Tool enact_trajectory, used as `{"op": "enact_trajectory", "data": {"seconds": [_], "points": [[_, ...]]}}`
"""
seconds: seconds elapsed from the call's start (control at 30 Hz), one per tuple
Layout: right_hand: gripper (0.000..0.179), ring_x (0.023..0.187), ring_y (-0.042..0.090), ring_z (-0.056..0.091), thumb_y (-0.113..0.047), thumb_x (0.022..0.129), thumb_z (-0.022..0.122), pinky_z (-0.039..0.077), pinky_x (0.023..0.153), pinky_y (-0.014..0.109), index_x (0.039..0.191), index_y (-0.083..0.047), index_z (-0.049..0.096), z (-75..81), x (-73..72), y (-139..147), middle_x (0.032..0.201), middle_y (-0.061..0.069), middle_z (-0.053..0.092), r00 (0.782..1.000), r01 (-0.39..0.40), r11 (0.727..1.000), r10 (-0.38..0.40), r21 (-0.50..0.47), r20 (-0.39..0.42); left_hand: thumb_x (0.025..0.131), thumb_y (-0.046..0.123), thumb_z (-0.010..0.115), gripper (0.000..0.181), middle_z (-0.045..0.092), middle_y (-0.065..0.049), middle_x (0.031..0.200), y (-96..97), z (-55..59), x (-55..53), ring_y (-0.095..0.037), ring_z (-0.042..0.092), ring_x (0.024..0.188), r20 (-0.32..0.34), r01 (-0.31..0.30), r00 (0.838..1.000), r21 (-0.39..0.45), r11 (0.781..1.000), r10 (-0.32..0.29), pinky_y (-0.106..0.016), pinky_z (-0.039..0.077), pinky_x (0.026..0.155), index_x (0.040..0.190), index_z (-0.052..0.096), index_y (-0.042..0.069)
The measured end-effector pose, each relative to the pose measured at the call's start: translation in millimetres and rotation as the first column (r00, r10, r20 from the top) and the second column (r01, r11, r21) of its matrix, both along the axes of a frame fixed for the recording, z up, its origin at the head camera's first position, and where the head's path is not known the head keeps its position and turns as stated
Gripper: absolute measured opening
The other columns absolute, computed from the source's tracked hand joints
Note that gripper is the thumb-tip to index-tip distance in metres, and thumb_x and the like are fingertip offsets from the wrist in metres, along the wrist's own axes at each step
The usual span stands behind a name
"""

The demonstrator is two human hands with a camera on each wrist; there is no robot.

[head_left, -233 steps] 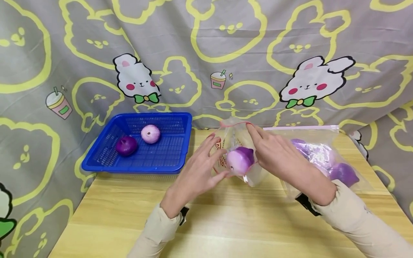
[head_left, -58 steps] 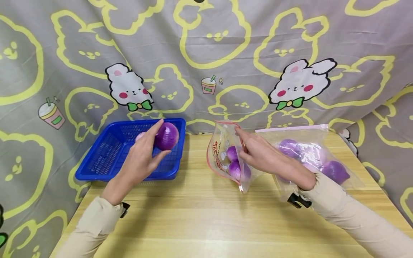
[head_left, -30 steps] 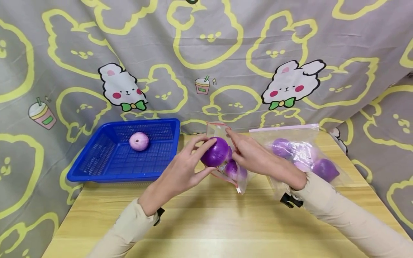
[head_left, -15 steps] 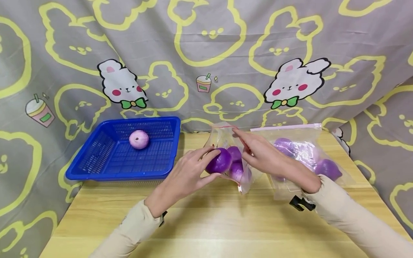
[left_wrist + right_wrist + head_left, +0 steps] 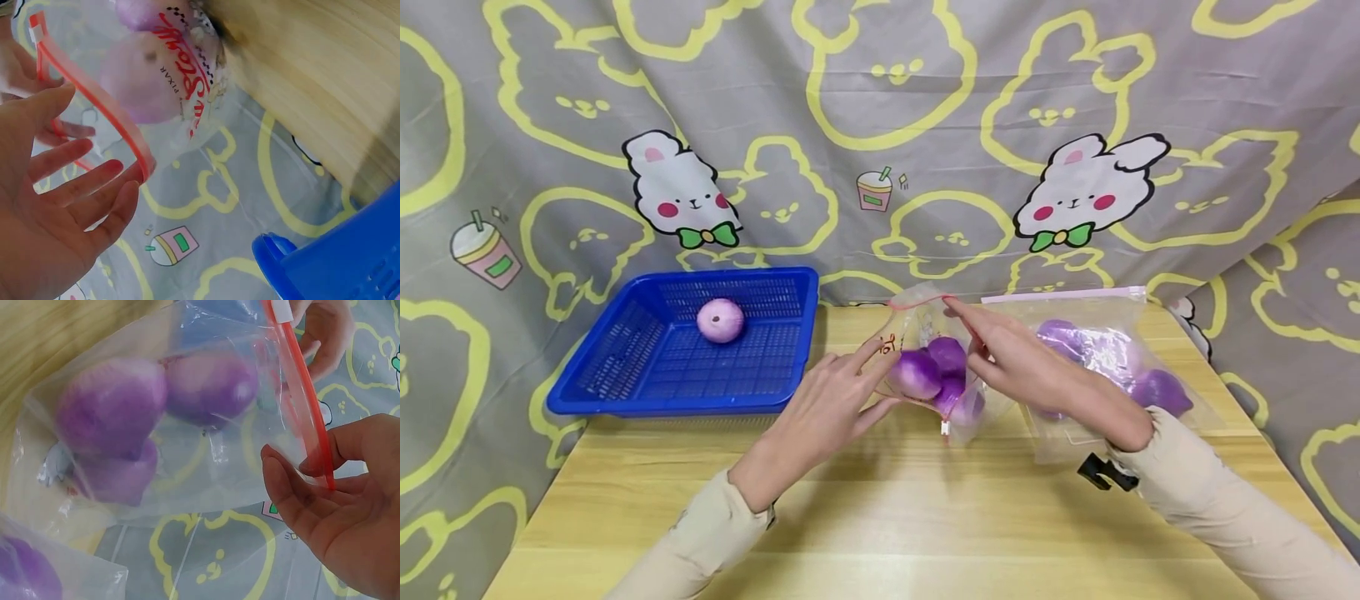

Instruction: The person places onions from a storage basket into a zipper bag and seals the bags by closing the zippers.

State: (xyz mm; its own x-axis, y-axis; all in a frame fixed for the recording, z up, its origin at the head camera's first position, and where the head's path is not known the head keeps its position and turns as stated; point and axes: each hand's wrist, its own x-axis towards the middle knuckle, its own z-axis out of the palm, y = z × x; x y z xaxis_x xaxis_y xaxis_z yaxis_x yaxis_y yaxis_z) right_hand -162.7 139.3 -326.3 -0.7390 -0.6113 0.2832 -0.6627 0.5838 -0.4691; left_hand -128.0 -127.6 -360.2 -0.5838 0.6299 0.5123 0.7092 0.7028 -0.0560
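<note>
Three purple onions sit inside a clear zip bag with a red edge and red lettering, its mouth facing left. At that mouth is my left hand, fingers spread and holding nothing; in the left wrist view its fingertips come right to the red zip edge. My right hand pinches the far part of the bag's red rim between thumb and fingers, as the right wrist view shows. A white slider hangs at the near end of the zip.
To the left stands a blue plastic basket with one pale purple onion in it. Right of the hands lies a second clear bag with a pink top strip, holding several onions. A patterned curtain hangs behind the wooden table.
My left hand took a dark purple onion from the basket, carried it right into the bag's mouth and let it go there. My right hand kept its pinch on the rim.
</note>
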Motion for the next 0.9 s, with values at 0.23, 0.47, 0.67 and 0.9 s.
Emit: {"op": "enact_trajectory", "data": {"seconds": [0.23, 0.47, 0.67, 0.9], "points": [[0.073, 0.065, 0.008, 0.047, 0.008, 0.086, 0.056, 0.045, 0.061, 0.026, 0.154, 0.0, 0.03, 1.0, -1.2, 5, 0.094, 0.003, 0.06, 0.999, 0.026, 1.0, -0.025, 0.017, -0.033, 0.092, 0.035, 0.072, 0.038, 0.062, -0.01, 0.124, -5.3, -1.1, 3.7, -0.026, 0.068, 0.096, 0.023, -0.021, 1.0, -0.043, 0.999, 0.022, -0.04, 0.049, 0.073, 0.12, 0.062, 0.012], [0.074, 0.064, 0.007, 0.047, 0.007, 0.086, 0.056, 0.045, 0.057, 0.024, 0.154, 0.002, 0.027, -2.0, -0.8, 1, 0.123, 0.012, 0.063, 1.0, 0.015, 1.0, -0.014, 0.014, -0.024, 0.094, 0.026, 0.07, 0.034, 0.063, -0.013, 0.127, -12.4, -2.4, 9.0, -0.029, 0.057, 0.12, 0.069, 0.061, 0.996, 0.023, 0.998, -0.063, -0.045, 0.047, 0.099, 0.123, 0.064, 0.008], [0.074, 0.065, 0.008, 0.046, 0.007, 0.087, 0.055, 0.045, 0.059, 0.025, 0.155, 0.003, 0.025, -2.3, 0.9, -1, 0.139, 0.016, 0.055, 1.0, 0.013, 1.0, -0.013, 0.021, -0.012, 0.093, 0.018, 0.07, 0.031, 0.061, -0.012, 0.128, -20.4, 2.3, 11.2, -0.027, 0.054, 0.123, 0.068, 0.118, 0.99, 0.086, 0.989, -0.124, -0.043, 0.044, 0.105, 0.122, 0.065, 0.008], [0.074, 0.065, 0.008, 0.047, 0.008, 0.086, 0.054, 0.045, 0.058, 0.024, 0.155, 0.002, 0.026, -2.7, -0.1, -1, 0.125, 0.013, 0.062, 1.0, 0.011, 1.0, -0.011, 0.009, -0.002, 0.097, 0.023, 0.066, 0.027, 0.06, -0.013, 0.13, -37.4, 8.3, 13.9, -0.027, 0.054, 0.122, 0.049, 0.079, 0.995, 0.119, 0.99, -0.085, -0.043, 0.047, 0.099, 0.118, 0.067, 0.007]]}}
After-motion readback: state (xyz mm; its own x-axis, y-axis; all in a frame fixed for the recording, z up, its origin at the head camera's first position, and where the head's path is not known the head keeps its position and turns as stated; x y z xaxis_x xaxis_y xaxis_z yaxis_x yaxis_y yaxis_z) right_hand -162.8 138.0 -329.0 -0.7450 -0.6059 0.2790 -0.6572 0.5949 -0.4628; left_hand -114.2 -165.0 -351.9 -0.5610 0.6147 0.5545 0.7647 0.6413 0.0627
